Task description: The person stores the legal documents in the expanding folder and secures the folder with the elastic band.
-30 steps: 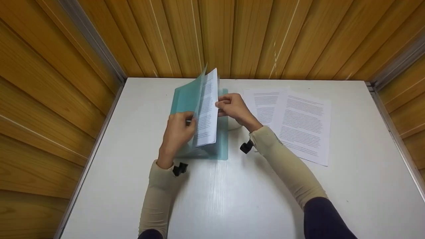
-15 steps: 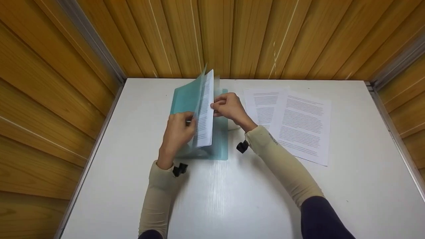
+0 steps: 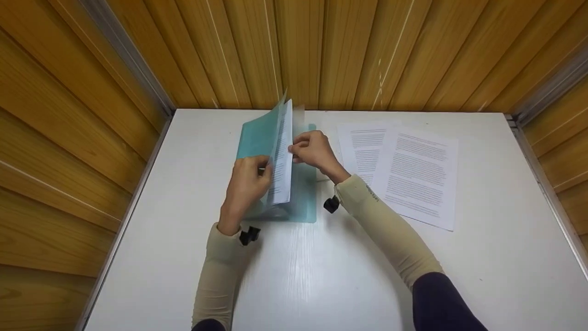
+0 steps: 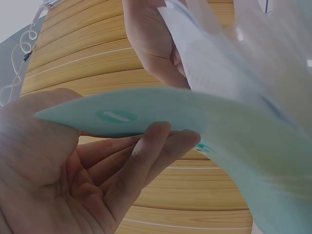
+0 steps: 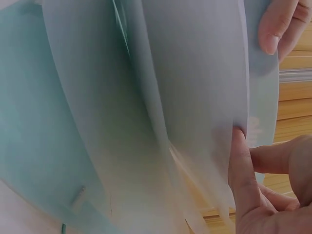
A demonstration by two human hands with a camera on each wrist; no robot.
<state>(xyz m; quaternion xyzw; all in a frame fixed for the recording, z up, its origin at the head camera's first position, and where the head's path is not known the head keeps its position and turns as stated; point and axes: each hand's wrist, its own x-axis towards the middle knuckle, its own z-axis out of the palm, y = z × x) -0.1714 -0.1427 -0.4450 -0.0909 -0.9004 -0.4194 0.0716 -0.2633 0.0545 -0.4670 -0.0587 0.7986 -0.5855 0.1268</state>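
A teal plastic folder (image 3: pixel 258 138) stands partly open on the table, its front cover raised. My left hand (image 3: pixel 250 181) pinches that cover near its edge; in the left wrist view the thumb lies above the cover (image 4: pixel 146 109) and the fingers below. Printed sheets of paper (image 3: pixel 284 156) stand upright inside the folder, behind the cover. My right hand (image 3: pixel 314 148) pinches the sheets at their right edge, and in the right wrist view its fingertip (image 5: pixel 239 139) presses against that edge. Clear inner sleeves (image 5: pixel 92 97) fan out beside the paper.
Two printed sheets (image 3: pixel 415 174) lie overlapping on the white table (image 3: pixel 496 257) to the right of the folder. Wooden panel walls (image 3: pixel 321 55) rise behind the table and at its sides.
My right hand has moved a little left with the printed sheets, bringing them closer to the raised cover. The left hand stays in place on the cover.
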